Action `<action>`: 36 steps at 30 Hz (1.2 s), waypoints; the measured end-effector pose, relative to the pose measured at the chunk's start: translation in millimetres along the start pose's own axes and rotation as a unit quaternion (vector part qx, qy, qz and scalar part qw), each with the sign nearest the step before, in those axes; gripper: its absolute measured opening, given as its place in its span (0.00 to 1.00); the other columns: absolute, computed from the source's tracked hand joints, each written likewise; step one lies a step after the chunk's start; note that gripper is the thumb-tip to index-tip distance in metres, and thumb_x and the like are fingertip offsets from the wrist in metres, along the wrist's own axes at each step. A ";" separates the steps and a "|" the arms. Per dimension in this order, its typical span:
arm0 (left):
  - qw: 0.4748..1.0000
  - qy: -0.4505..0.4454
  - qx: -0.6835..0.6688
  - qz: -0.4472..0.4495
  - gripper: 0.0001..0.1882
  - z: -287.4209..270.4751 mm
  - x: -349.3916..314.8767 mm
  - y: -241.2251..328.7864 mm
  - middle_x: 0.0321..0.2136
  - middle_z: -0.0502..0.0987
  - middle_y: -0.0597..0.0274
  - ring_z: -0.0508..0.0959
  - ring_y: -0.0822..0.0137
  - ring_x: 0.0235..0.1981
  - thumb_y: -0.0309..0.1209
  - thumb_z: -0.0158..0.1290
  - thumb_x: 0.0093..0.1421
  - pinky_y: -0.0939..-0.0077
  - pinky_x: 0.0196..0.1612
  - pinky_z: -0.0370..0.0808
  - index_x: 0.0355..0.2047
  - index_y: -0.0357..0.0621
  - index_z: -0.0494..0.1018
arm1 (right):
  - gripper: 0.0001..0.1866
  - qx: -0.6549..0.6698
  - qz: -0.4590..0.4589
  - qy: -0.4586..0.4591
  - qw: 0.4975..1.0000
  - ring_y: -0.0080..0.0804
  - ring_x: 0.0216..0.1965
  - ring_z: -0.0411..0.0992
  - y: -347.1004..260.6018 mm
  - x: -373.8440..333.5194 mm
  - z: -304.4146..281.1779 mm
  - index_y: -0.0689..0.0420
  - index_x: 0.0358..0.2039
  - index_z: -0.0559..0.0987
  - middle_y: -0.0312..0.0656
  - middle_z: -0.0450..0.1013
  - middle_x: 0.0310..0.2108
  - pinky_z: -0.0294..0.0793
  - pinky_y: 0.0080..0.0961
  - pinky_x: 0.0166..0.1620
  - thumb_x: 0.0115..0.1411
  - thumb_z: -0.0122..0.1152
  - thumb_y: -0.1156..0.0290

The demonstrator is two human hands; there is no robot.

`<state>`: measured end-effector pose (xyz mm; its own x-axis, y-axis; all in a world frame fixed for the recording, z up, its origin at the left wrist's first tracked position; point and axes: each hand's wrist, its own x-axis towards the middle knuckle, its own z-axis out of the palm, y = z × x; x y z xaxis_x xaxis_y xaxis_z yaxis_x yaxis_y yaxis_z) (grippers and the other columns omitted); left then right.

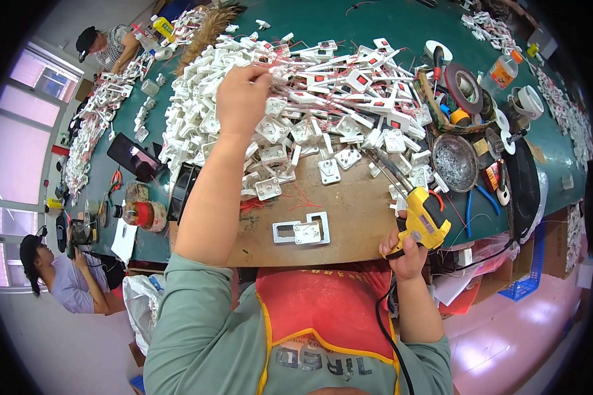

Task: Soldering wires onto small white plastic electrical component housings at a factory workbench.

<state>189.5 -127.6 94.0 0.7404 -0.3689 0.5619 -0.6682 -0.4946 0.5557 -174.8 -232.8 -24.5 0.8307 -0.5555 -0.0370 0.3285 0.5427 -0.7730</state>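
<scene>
My left hand [240, 99] reaches over a big heap of white plastic plug housings [211, 72], many with red switches and thin red wires. Its fingers are pinched together at the heap; what is between them, if anything, I cannot make out. In my right hand [405, 253] is a yellow and black soldering gun [425, 220], its metal tip pointing up and left at the heap's near edge. A black cable [383, 316] hangs from it. On the wooden board [356, 210] before me lies a white holder frame [283, 232] with a pronged plug piece [307, 233] set in it.
On the right stand a basket of tape rolls [464, 85], a round metal dish [454, 161], blue-handled pliers [487, 197] and an orange-capped bottle [504, 69]. Left are a phone [133, 158] and a jar [148, 216]. Two people [72, 276] work along the table's left side.
</scene>
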 end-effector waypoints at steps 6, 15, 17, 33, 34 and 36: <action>0.988 0.017 -0.068 -0.134 0.11 -7.0 8.3 -5.8 0.26 0.81 0.58 0.78 0.68 0.26 0.33 0.58 0.54 0.74 0.35 0.73 0.35 0.40 0.80 | 0.34 0.025 0.007 -0.013 1.000 0.28 0.24 0.67 -1.4 -0.3 -1.7 0.62 0.58 0.62 0.37 0.66 0.24 0.69 0.29 0.30 0.58 0.63 0.59; 0.984 0.062 -0.154 -0.069 0.07 -16.4 -16.3 28.8 0.26 0.80 0.63 0.77 0.76 0.28 0.28 0.57 0.58 0.82 0.34 0.72 0.35 0.40 0.79 | 0.35 0.006 0.001 -0.006 1.000 0.27 0.23 0.67 -1.8 -4.5 -1.0 0.62 0.58 0.62 0.37 0.66 0.23 0.69 0.28 0.29 0.57 0.64 0.58; 0.950 0.125 -0.287 -0.016 0.06 -28.2 -17.2 34.6 0.29 0.80 0.64 0.76 0.77 0.30 0.25 0.57 0.60 0.84 0.35 0.72 0.37 0.36 0.78 | 0.35 0.006 0.006 -0.005 1.000 0.27 0.23 0.67 -1.9 -3.6 -1.3 0.62 0.58 0.62 0.37 0.66 0.23 0.69 0.28 0.29 0.57 0.64 0.58; 0.903 -0.128 -0.377 -0.163 0.07 -133.3 -106.8 45.4 0.30 0.80 0.58 0.80 0.72 0.29 0.24 0.54 0.61 0.83 0.27 0.76 0.38 0.35 0.75 | 0.38 -0.018 -0.002 0.010 1.000 0.27 0.21 0.65 1.7 2.7 -4.8 0.61 0.57 0.62 0.36 0.64 0.22 0.69 0.27 0.27 0.54 0.65 0.51; 0.895 -0.144 -0.380 -0.185 0.07 -126.3 -113.5 40.7 0.30 0.80 0.59 0.80 0.73 0.29 0.25 0.54 0.61 0.84 0.27 0.76 0.38 0.35 0.75 | 0.38 -0.022 -0.004 0.002 1.000 0.27 0.21 0.65 2.9 2.8 -6.7 0.61 0.57 0.62 0.36 0.64 0.22 0.69 0.26 0.26 0.55 0.64 0.51; 0.878 -0.168 -0.387 -0.225 0.07 -108.6 -124.1 30.8 0.29 0.80 0.63 0.78 0.76 0.29 0.26 0.54 0.61 0.86 0.27 0.76 0.38 0.37 0.75 | 0.38 -0.033 -0.010 0.005 0.999 0.27 0.21 0.65 2.1 2.2 -3.8 0.61 0.57 0.61 0.36 0.64 0.22 0.69 0.26 0.26 0.55 0.63 0.51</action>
<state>69.1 -11.5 108.0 0.8343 -0.5499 0.0389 -0.0557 -0.0139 0.9983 -174.0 -235.3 -28.6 0.8194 -0.5725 -0.0280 0.3136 0.4887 -0.8142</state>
